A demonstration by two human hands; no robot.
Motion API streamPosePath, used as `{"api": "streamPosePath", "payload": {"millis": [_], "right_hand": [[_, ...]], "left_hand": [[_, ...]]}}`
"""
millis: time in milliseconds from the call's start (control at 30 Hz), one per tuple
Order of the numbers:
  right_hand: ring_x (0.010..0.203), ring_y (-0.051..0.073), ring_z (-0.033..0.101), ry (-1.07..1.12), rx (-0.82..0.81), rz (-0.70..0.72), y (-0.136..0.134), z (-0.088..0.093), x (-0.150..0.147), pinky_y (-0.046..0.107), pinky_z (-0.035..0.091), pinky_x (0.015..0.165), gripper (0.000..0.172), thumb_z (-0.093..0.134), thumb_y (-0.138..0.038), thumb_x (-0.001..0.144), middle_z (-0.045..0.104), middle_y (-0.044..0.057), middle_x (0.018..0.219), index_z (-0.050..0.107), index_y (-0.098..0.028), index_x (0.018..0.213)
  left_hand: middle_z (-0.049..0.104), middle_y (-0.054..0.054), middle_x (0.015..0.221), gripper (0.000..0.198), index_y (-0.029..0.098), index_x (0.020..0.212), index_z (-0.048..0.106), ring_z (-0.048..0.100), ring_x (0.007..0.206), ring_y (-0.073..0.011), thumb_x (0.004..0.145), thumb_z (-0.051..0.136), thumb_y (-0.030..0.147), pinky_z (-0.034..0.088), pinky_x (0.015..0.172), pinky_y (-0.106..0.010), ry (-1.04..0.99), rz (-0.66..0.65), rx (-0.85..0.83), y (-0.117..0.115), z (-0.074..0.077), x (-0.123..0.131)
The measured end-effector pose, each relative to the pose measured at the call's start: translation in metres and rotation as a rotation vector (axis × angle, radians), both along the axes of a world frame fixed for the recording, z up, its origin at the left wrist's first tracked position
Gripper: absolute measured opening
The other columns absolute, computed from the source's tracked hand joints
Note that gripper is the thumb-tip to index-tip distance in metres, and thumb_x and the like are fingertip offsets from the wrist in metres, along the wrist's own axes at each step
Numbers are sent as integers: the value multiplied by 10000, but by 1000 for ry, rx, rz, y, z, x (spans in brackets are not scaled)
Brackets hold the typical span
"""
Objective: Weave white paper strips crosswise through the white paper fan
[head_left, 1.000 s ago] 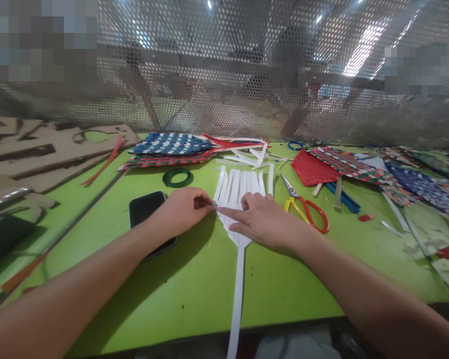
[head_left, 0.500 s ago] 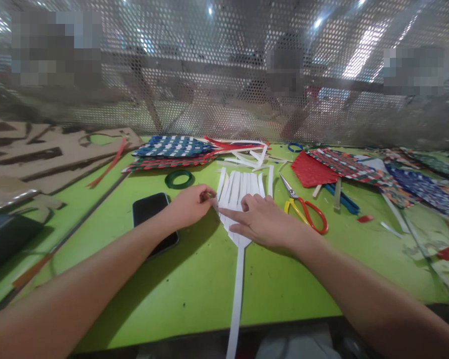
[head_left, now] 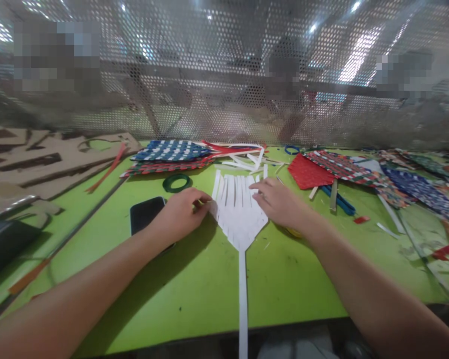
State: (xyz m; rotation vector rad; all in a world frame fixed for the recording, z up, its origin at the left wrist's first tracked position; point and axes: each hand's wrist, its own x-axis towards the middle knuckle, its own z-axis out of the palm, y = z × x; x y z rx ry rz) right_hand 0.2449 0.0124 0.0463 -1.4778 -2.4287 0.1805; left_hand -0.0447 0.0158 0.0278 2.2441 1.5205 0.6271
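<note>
A white paper piece (head_left: 238, 214), slit into several strips at its far end and with a long stem running off the table's near edge, lies flat on the green table (head_left: 194, 289). My left hand (head_left: 181, 213) rests at its left edge, fingers curled and pinching the outermost strip. My right hand (head_left: 279, 202) sits on its right upper part, fingers bent onto the strip tips. The yellow and red scissors are hidden under my right hand and wrist.
A black phone (head_left: 145, 215) lies left of my left hand, a green tape ring (head_left: 176, 183) behind it. Woven blue, red and green mats (head_left: 172, 152) and loose strips lie at the back, a red paper piece (head_left: 309, 171) and more woven mats (head_left: 396, 182) at the right. Cardboard templates (head_left: 48, 162) are at the left, a perforated metal screen (head_left: 224, 89) behind.
My right hand has lifted off the lower part of the white piece and moved back and right onto the strip tips, uncovering it. My left hand stays at the left edge.
</note>
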Motion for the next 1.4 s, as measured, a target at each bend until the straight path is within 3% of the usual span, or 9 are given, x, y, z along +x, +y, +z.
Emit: {"api": "streamPosePath", "payload": {"millis": [133,267,400,500,600,800,1000,1200,1400], "right_hand": [[998,268,660,17,-41,-82,8,3,14,415,487,915,307,480,-309,1039,675,155,1171,677,-159,1220],[866,244,681,46,-109,-161,10,9,22,375,493,793,178,498,-263,1012,735,106,987,663,-196,1014],[750,215,732,220,-403,-266,7,17,28,330,533,683,90,568,-310,1011,772,65,856,588,-223,1012],[740,219,765,338,-603,-264,5,19,31,319,581,646,174,645,-349,992,792,73,848,540,-226,1056],[782,225,786,370,-693,-231,6,18,32,312,615,656,293,746,-366,934,808,85,900,522,-225,1060],[739,219,796,280,-660,-228,5,18,28,291,621,649,304,802,-304,885,817,57,874,529,-228,997],[748,252,808,375,-692,-445,6,18,25,327,650,683,193,713,-330,971,802,89,766,556,-221,996],[759,270,809,456,-738,-410,12,9,28,366,667,707,266,774,-312,921,804,101,822,564,-207,1047],[813,257,803,645,-815,-262,13,0,29,376,666,767,359,824,-334,872,783,76,900,539,-231,1066]], "left_hand": [[780,-97,1113,334,200,1083,750,724,947,-260,918,591,444,568,860,-363,-56,53,-57,0,2,-3],[773,-123,1156,459,171,1243,675,734,993,-265,885,658,458,602,836,-382,-209,38,-186,-1,1,-1],[755,-147,1174,543,146,1286,605,765,854,-234,842,733,432,644,744,-376,-383,77,-406,-1,-1,1],[760,-131,1130,551,147,1269,594,781,793,-223,817,785,398,665,767,-387,-467,97,-505,-2,-1,2],[768,-122,1044,540,137,1248,589,795,839,-247,803,819,338,681,791,-390,-565,115,-562,-4,0,4],[789,-102,885,506,131,1214,597,800,792,-257,784,848,220,692,708,-348,-667,186,-658,-7,1,11],[805,-132,846,119,121,945,681,795,781,-216,901,740,214,676,738,-290,-728,193,-784,-5,0,15],[798,-137,815,205,124,804,689,779,721,-198,971,643,235,665,716,-284,-789,267,-839,-7,6,17],[807,-117,865,139,114,894,731,770,756,-186,839,802,219,665,747,-282,-771,199,-878,-8,7,14]]}}
